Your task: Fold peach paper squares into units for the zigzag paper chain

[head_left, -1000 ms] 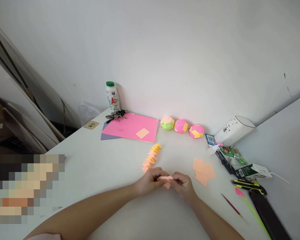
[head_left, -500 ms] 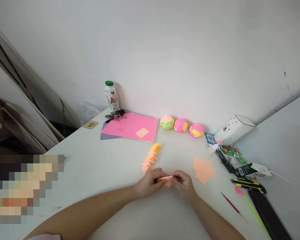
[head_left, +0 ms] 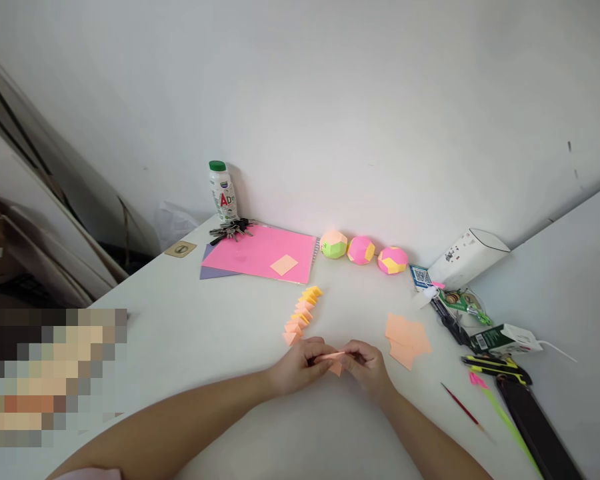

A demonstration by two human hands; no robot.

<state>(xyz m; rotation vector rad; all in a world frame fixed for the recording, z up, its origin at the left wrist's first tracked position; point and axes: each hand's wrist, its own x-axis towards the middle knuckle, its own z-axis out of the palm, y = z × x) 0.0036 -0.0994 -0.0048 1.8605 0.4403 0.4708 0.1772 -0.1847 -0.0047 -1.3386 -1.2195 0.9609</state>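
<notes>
Between both hands is a small piece of folded peach paper (head_left: 335, 366), partly hidden by the fingers. My left hand (head_left: 300, 365) pinches its left end, thumb in front. The right end is pinched by my right hand (head_left: 366, 367), fingers curled over it. Just beyond my left hand, a slanting row of folded paper pieces (head_left: 303, 317) in peach and yellow-orange lies on the table. Several flat peach paper sheets (head_left: 409, 339) overlap to the right of my right hand.
Three faceted paper balls (head_left: 361, 251) sit along the wall. A pink sheet (head_left: 250, 253) bears keys (head_left: 231, 230) and a peach square (head_left: 284, 265), with a white bottle (head_left: 223, 193) behind. At right are a white holder (head_left: 473, 257), a utility knife (head_left: 497, 369), a thin brush (head_left: 463, 406) and a black case (head_left: 533, 427).
Almost nothing differs. Both hands keep their pinch on the folded paper, and the paper's lower flap has shifted very slightly.
</notes>
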